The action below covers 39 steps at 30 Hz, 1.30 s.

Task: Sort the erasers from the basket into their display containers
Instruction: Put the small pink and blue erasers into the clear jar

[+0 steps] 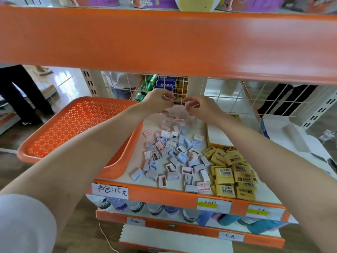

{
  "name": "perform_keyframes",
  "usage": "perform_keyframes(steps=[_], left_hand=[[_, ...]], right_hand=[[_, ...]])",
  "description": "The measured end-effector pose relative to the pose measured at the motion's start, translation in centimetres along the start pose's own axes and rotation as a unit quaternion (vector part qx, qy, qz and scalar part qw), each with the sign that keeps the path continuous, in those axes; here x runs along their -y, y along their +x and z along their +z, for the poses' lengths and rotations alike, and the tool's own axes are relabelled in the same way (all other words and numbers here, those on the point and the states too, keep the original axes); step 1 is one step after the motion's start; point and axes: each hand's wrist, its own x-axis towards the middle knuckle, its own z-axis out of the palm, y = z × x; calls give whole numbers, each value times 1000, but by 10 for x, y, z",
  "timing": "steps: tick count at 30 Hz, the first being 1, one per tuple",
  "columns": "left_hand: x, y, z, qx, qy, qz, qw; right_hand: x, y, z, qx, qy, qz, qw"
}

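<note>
Lower right, on shelf (152,125): yellow wrapped erasers (231,172), heap of over a dozen, exact count unclear. Centre: pastel erasers (175,157), several dozen, loose. Left: one orange basket (73,125). Upper centre: one clear jar (175,120), few pieces inside; left hand (156,101), right hand (202,108), fingertips pinching rim.

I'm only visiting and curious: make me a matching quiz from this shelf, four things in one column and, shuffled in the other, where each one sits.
Things
1. orange basket
2. clear jar
3. yellow erasers
4. pastel pieces

Places
A. piled at the right of the shelf
B. at the back, pinched at the rim by the left hand and right hand
C. overhanging the shelf's left end
D. scattered across the middle

Pairs: 1-C, 2-B, 3-A, 4-D.
</note>
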Motion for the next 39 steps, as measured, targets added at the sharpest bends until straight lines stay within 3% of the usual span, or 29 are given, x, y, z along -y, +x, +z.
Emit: perform_keyframes(steps=[6,10,12,14,16,19,29,34,39], left_hand=[[3,-14,-8,-19,55,42,997],[-9,-40,-13,-21,96,80,992],[-17,-53,-10,-21,124,94,988],[-21,-61,1,9,179,91,980],[-17,-68,18,51,246,81,964],[0,-75,40,79,311,76,944],[42,-82,62,49,342,70,936],[46,-88,62,29,234,47,971],[50,-94,58,4,177,47,983]], right_hand=[[-4,-16,1,-112,16,-19,993],[-14,-28,-1,-163,27,25,986],[-18,-35,-2,-122,-4,50,991],[-23,-40,-1,-19,-61,60,996],[-26,-46,3,82,-125,62,987],[-22,-52,10,148,-183,68,969],[-8,-58,27,202,-228,43,952],[-9,-66,28,179,-210,23,961],[-15,-71,29,142,-199,19,970]])
